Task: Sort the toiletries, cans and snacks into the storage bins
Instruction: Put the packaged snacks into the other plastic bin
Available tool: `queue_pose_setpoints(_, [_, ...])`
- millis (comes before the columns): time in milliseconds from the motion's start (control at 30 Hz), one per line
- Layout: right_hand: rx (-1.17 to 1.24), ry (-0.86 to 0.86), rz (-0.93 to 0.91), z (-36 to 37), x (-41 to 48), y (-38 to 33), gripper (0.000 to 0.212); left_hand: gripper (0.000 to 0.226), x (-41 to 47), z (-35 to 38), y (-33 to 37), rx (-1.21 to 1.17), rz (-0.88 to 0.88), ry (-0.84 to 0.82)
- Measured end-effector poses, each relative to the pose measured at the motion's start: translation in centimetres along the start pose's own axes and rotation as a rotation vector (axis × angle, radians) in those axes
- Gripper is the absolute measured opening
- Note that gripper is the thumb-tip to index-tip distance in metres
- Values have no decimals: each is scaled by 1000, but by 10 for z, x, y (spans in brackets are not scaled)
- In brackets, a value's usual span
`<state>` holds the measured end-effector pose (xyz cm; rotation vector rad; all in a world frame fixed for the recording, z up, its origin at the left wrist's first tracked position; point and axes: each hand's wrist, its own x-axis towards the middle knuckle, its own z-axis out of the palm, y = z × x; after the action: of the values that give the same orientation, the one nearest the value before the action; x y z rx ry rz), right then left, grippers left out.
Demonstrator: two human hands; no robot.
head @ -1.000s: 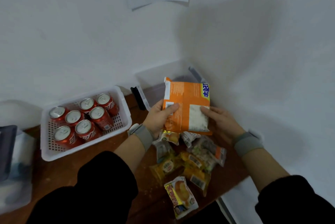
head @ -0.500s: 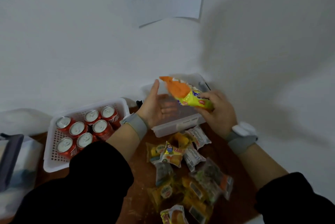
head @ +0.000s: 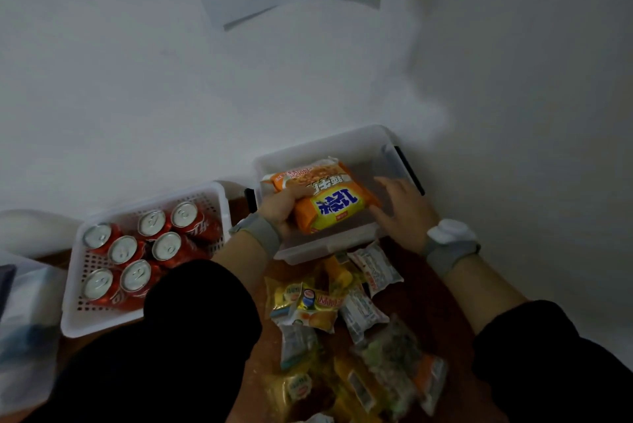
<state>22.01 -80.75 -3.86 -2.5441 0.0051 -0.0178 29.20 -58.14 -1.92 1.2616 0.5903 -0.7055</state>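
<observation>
The left hand [head: 284, 208] has its grip clamped on the near-left end of the orange pack [head: 325, 196], which sits low inside the clear bin [head: 325, 246]. The pack's long axis runs from that grip away and to the right, toward the right hand [head: 399, 208]. The right hand's grip is apart, fingers spread, just beside the pack's right corner. The left hand only needs to let go. More snacks [head: 342, 306] lie on the bench [head: 428, 302] behind both hands, nearer the body.

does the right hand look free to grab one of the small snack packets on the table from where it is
Probably yes. The right hand is open and empty at the clear bin, beside the orange packet the left hand grips. The small snack packets lie uncovered just below its wrist.
</observation>
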Motion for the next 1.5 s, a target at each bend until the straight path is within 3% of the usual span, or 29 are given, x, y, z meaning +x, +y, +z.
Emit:
queue_pose_setpoints(200, [-130,-3,-73,14,2,13,39,51,39,-7,-10,290,-16,245])
queue_pose_setpoints(300, [-194,65,-156,20,4,14,39,51,46,-1,-11,761,127,468])
queue_pose_setpoints(400, [-254,89,-162,21,3,14,42,85,52,3,-23,1259,406,564])
queue_pose_setpoints(500, [-297,97,-156,24,1,15,41,81,54,1,-37,1747,679,335])
queue_pose_setpoints(567, [-309,106,-159,26,1,16,40,67,58,-4,-40,1884,670,111])
queue_pose_setpoints(700, [-301,113,-144,27,2,13,39,66,68,-12,-39,1916,461,54])
queue_pose_setpoints(867, [-298,157,-146,26,-6,11,39,63,59,-18,-43,1836,434,49])
queue_pose_setpoints(967, [-260,196,-92,31,-8,10,40,39,42,-16,-43,1563,601,82])
queue_pose_setpoints(1100, [-204,355,-4,44,-35,2,40,26,-6,-16,-60,1254,1075,345])
queue_pose_setpoints(1233, [-197,551,-79,59,-81,-3,31,19,-57,-28,-94,1209,1250,245])
queue_pose_setpoints(1300, [-229,475,-42,69,-99,-2,26,21,-68,-42,-118,1280,1318,166])
queue_pose_setpoints(1367, [-247,230,50,79,-108,5,30,33,-66,-57,-141,1412,1321,71])
queue_pose_setpoints(1433, [-200,-6,149,85,-117,10,41,58,-65,-71,-158,1601,1162,-42])
queue_pose_setpoints(1500, [-106,-121,211,84,-124,10,48,75,-65,-82,-166,1684,992,-94])
